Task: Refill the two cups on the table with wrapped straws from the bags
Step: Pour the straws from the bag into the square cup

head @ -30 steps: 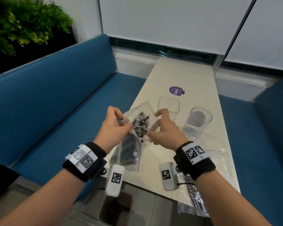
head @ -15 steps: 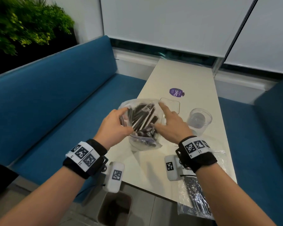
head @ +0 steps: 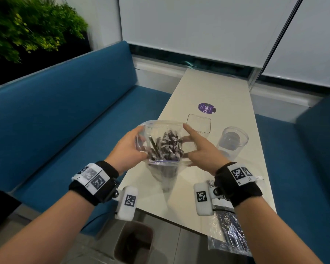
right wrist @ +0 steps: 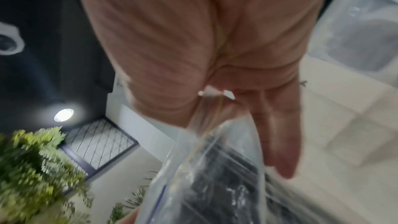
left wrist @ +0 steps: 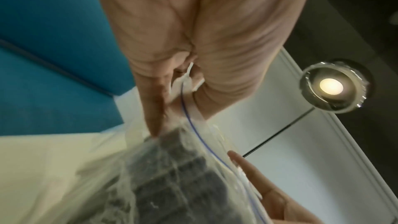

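A clear zip bag (head: 164, 147) of dark wrapped straws (head: 168, 145) stands upright above the table's near end, mouth up and spread wide. My left hand (head: 131, 147) pinches its left rim and my right hand (head: 195, 148) pinches its right rim, index finger straight. In the left wrist view my left hand (left wrist: 183, 83) pinches the bag (left wrist: 172, 176) at the zip's end. In the right wrist view my right hand (right wrist: 215, 94) holds the bag (right wrist: 215, 185) the same way. A round clear cup (head: 233, 141) and a square clear cup (head: 198, 122) stand beyond the bag.
A second bag of straws (head: 227, 231) overhangs the white table (head: 227, 88) at its near right edge. A purple sticker (head: 206, 108) lies farther back. Blue benches (head: 65, 115) flank the table. A bin (head: 133, 242) sits on the floor below the near edge.
The bag went from hanging slack between my hands to standing upright. Its mouth has been pulled wide open as my hands moved apart and rose a little.
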A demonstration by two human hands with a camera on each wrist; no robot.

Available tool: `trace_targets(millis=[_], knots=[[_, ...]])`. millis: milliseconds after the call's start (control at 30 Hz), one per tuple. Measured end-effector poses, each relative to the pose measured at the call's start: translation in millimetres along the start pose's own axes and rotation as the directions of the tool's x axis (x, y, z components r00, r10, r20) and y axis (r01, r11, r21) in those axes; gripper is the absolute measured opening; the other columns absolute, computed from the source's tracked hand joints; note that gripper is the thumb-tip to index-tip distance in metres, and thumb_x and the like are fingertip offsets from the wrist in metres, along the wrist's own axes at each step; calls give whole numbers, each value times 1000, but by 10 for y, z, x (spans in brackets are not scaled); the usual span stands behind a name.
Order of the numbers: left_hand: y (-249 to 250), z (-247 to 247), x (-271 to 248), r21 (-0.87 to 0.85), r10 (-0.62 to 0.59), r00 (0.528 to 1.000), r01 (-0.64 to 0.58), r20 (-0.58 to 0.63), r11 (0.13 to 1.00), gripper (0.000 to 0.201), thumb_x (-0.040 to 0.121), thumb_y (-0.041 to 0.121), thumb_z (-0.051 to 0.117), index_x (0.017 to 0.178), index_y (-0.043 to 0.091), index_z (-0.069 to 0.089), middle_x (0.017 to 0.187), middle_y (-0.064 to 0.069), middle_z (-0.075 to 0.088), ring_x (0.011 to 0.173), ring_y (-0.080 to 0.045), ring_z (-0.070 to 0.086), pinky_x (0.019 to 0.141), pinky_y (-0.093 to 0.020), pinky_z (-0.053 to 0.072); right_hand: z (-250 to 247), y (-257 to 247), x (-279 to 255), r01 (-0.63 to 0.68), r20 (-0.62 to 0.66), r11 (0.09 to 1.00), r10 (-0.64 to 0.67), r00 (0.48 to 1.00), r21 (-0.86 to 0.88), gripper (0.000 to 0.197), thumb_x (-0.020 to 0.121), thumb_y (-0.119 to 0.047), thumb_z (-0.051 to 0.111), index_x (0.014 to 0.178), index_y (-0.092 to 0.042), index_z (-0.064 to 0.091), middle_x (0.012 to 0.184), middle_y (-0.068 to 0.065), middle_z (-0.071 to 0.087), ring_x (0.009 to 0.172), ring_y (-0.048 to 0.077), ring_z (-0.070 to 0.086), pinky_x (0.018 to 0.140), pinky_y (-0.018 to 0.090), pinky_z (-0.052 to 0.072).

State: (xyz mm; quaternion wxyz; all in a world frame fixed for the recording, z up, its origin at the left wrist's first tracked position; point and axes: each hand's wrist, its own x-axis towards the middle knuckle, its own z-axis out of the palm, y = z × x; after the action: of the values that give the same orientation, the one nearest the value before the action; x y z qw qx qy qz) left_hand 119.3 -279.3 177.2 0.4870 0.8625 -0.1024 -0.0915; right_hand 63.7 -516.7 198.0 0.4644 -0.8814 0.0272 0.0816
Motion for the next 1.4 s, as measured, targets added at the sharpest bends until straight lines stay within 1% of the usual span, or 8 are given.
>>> trace_targets(millis=[133,200,433,567,767,1033,1167,1400], knots=[[-99,69,14,-125,-61,992,75,114,989,91,69,0,79,149,28,46,123,-2,69,96,-14,76,83,-22,61,106,86,-23,9,84,999,-13,996,52,106,90,12,58,164,-36,-1,167,-9,28,109,16,69,83,26,60],[-130,88,-6,-115,-79,982,99,170,988,90,78,-9,73,153,27,40,116,13,67,81,8,70,69,-5,53,159,126,-35,-12,110,1000,11,994,6,107,91,8,57,163,-40,-6,171,-7,19,117,30,69,85,27,60],[-183,247,-54,-303,-52,982,107,184,947,109,85,-22,59,161,43,15,139,9,50,100,-17,74,80,-35,65,397,232,-50,-24,208,984,-13,978,177,119,79,-17,75,162,-43,-7,158,-14,32,124,18,64,104,31,50],[-257,336,-96,-284,-41,983,91,178,954,101,83,-6,73,151,52,25,134,6,62,101,0,71,82,-18,59,446,305,-20,-45,173,995,29,984,90,137,72,-29,95,163,-36,-7,160,-14,29,133,17,53,115,38,45],[-327,411,-117,-356,-169,971,220,168,908,112,69,11,78,161,40,21,144,2,57,118,-25,69,102,-52,56,506,438,-31,9,76,996,-15,997,87,116,78,-39,89,164,-40,11,144,-27,40,121,11,62,106,29,47],[-445,494,-49,-85,-140,937,175,319,981,115,75,-1,81,165,25,14,156,-3,46,131,-23,57,106,-39,52,569,595,-1,-11,209,1000,6,978,21,124,64,-33,79,164,-36,6,162,-13,38,135,16,55,109,40,52],[-500,455,36,280,-68,965,-6,254,960,110,63,29,97,154,23,36,153,-5,40,138,-26,45,112,-37,43,619,611,92,21,155,999,-13,988,-50,126,64,-32,80,165,-29,5,163,-2,36,143,20,45,110,32,47],[-548,437,123,7,-15,976,14,217,1000,84,72,26,93,136,23,38,120,0,70,102,-17,69,83,-23,54,603,544,131,133,80,990,-136,987,48,112,65,-36,91,151,-59,23,148,-17,53,132,0,54,112,36,46]])
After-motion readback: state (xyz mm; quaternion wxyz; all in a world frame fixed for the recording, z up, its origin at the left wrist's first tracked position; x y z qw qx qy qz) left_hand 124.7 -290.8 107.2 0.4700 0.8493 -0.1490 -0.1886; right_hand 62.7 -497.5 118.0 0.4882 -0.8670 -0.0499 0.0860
